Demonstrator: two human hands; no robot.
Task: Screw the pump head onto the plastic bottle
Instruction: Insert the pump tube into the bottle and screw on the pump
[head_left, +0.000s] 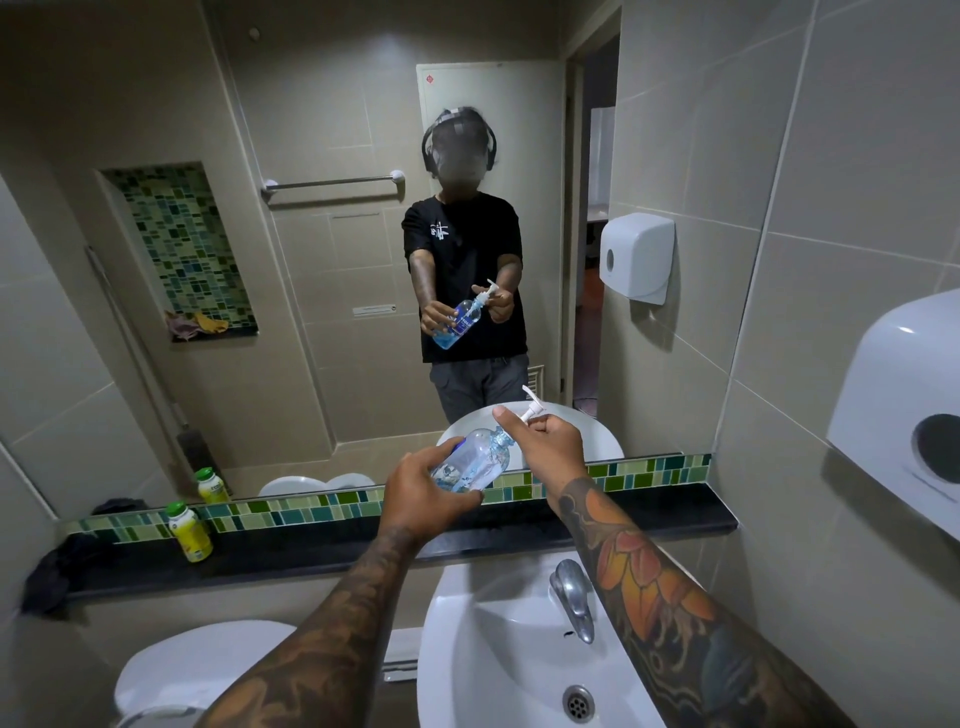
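A clear plastic bottle with blue liquid and a blue label is held tilted above the sink, its neck pointing up to the right. My left hand is wrapped around its lower body. The white pump head sits at the bottle's neck, its nozzle pointing up and away. My right hand grips the pump's collar with thumb and fingers. The mirror ahead shows the same bottle and hands.
A white sink with a metal tap lies below my arms. A black ledge holds a yellow bottle with a green cap and a dark cloth. A toilet stands at lower left; dispensers hang on the right wall.
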